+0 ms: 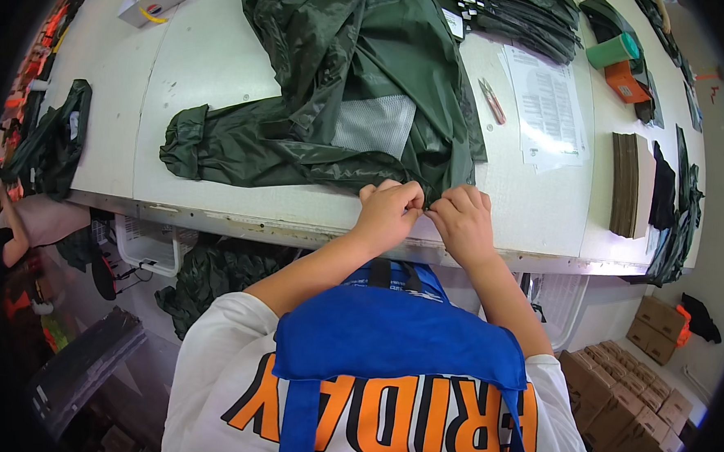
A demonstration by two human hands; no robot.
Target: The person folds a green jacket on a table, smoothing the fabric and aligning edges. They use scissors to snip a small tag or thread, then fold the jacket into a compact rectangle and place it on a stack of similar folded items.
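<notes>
A dark green rain jacket (402,60) lies spread over the white table, one sleeve (243,142) stretched to the left with a gathered cuff. A grey mesh lining patch (373,125) shows in its middle. At the near edge of the jacket, my left hand (390,214) pinches the green fabric between thumb and fingers. Close beside it on the right, my right hand (462,221) also pinches that same edge, fingertips nearly meeting the left ones. The exact bit of cloth between the fingertips is mostly hidden.
Right of the jacket lie small snips (493,102) and printed sheets (546,106). Folded dark garments (523,13) are stacked at the back. A green roll (612,50) and a cardboard stack (628,183) stand farther right. Brown boxes (624,392) fill the floor at lower right. Another person (38,222) sits at left.
</notes>
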